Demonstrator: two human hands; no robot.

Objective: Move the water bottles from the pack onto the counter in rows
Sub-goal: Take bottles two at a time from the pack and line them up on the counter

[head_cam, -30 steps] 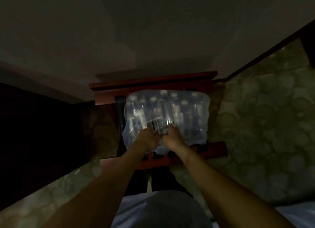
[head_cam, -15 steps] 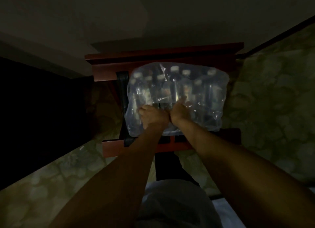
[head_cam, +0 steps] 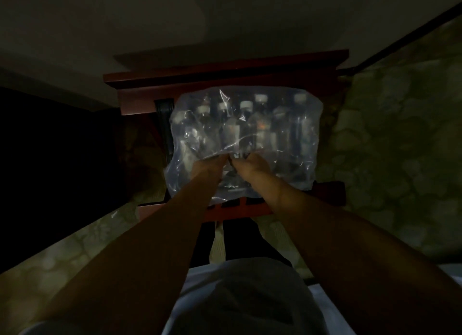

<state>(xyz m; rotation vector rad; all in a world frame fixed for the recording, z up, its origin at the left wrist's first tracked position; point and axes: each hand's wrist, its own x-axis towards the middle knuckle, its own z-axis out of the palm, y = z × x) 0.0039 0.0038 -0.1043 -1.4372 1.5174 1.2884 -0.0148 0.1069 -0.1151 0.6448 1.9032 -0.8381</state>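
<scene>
The dim light leaves much unclear. The fingertips of the left hand and the right hand sink into the crumpled plastic wrap, so the exact grip of each cannot be made out. The water bottles blur behind the glare of the film; their count and labels are unreadable. The wooden stand is mostly covered by the pack, and its left side fades into darkness. Both forearms run off the bottom edge.
</scene>
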